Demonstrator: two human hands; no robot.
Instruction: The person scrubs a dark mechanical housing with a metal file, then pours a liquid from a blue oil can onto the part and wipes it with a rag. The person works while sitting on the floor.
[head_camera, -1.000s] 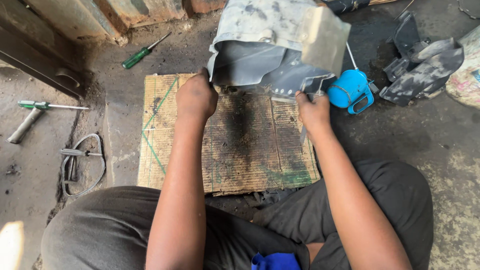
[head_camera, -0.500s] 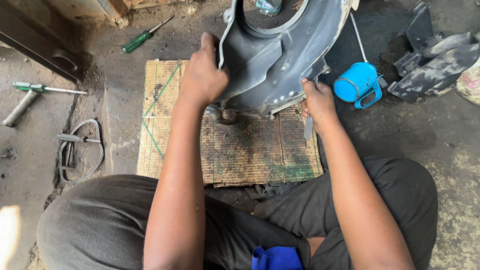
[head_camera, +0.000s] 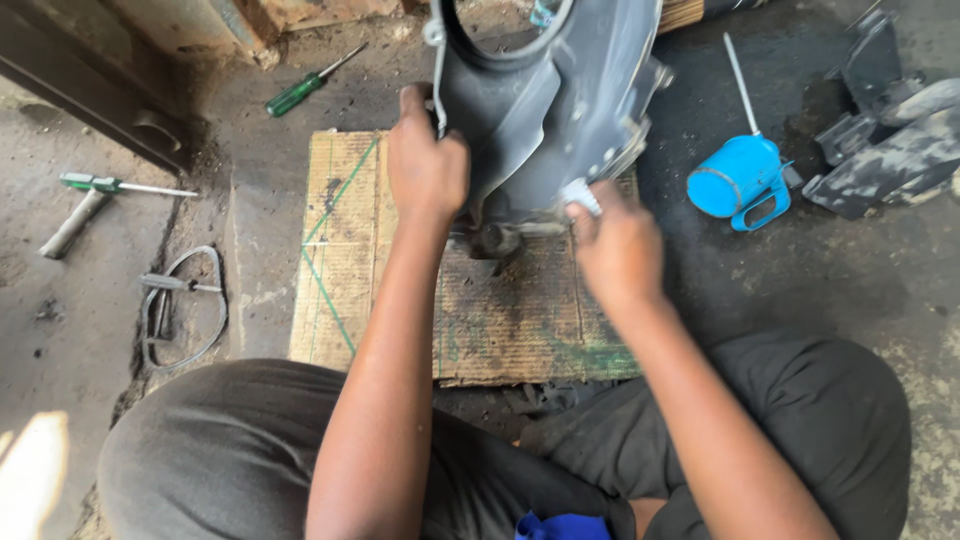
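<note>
A large grey plastic housing with a round opening stands tilted on end on a stained cardboard sheet. My left hand grips the housing's left rim. My right hand is closed on the housing's lower right edge, next to a small white part. The lower tip of the housing rests on the cardboard between my hands.
A blue oil can with a long spout lies right of the housing. Dark plastic panels lie at far right. Left on the concrete floor are two green screwdrivers, a hammer handle and a wire loop.
The housing has been turned up from lying flat onto its end, opening facing me. My left hand moved up its rim; my right hand shifted along its lower edge.
</note>
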